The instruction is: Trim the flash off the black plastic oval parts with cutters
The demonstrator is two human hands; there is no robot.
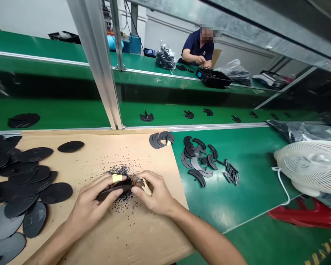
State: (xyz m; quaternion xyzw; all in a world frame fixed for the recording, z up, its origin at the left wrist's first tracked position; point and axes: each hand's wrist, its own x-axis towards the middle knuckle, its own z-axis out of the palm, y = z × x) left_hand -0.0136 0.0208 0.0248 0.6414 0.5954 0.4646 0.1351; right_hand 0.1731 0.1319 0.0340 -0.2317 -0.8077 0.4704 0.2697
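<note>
The black oval discs (56, 193) look like matt plastic; a smooth, dull cardboard sheet (143, 237) covers the glossy green surface (253, 147); the post (95, 55) looks like satin metal.

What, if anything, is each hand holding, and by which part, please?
The left hand holds a dark flat piece by its left side. The right hand grips a small object by its pale part; what the object is cannot be told.

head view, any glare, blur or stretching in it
In the head view, soft glare lies on the green table; in the head view, the white fan looks stretched toward the right edge; in the head view, the pale object in the right hand is too indistinct to identify.
</note>
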